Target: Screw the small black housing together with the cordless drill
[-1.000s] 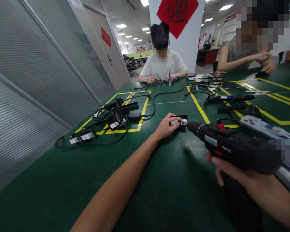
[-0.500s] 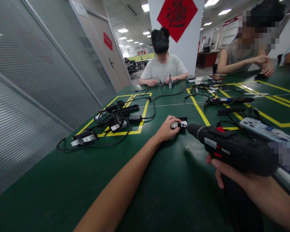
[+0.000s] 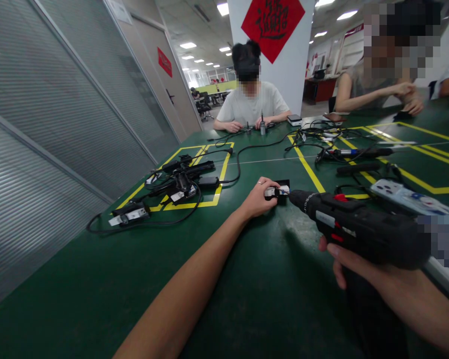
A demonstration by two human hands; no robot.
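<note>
My left hand [image 3: 257, 199] reaches out over the green table [image 3: 247, 299] and pinches a small black part with a white label [image 3: 279, 190], holding it down on the surface. My right hand [image 3: 362, 269] grips a black cordless drill [image 3: 359, 229] with red buttons from below. The drill lies level, and its tip points left and meets the small part. My fingers curl around the drill's handle.
A tangle of black adapters and cables [image 3: 172, 184] lies at the left inside yellow tape lines. More cables and tools [image 3: 344, 149] sit at the right. A phone on a mount [image 3: 407, 199] is near my right. Three people sit at the far side.
The view has shifted slightly. Both hands keep the same hold, with the drill tip still at the small part.
</note>
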